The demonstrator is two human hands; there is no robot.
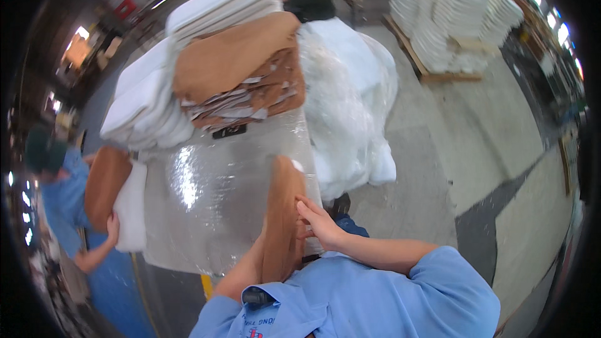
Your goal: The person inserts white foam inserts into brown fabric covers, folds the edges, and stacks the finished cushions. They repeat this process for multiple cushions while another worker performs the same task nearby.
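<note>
A plastic-covered table [213,213] spreads ahead. The right hand [320,224] presses the brown pad [280,219] upright by the near edge, grip unclear; the left hand is hidden. Even two-sided support should prevent flopping. Beyond sits a brown stack [231,66].

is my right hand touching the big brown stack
No, the right hand is at the nearer brown piece, clear of the brown stack.
</note>
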